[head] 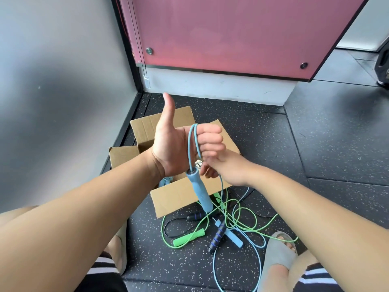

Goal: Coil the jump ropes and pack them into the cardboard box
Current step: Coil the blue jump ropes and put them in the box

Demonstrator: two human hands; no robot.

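Note:
My left hand [179,142] is raised above the open cardboard box [181,197], thumb up and fingers curled round a loop of the light blue jump rope [192,142]. One blue handle [199,191] hangs below that hand. My right hand [223,167] pinches the same rope just under the left fingers. The rope's slack runs down to the floor, where its other blue handle [233,238] lies. A green jump rope [189,237] and a black rope with purple-striped handles [216,237] lie tangled in front of the box. Something blue [166,182] shows inside the box.
The box stands on dark speckled rubber flooring in a corner, with a grey wall [63,91] on the left and a pink panel [231,32] behind. My feet in grey slippers [275,256] flank the rope pile.

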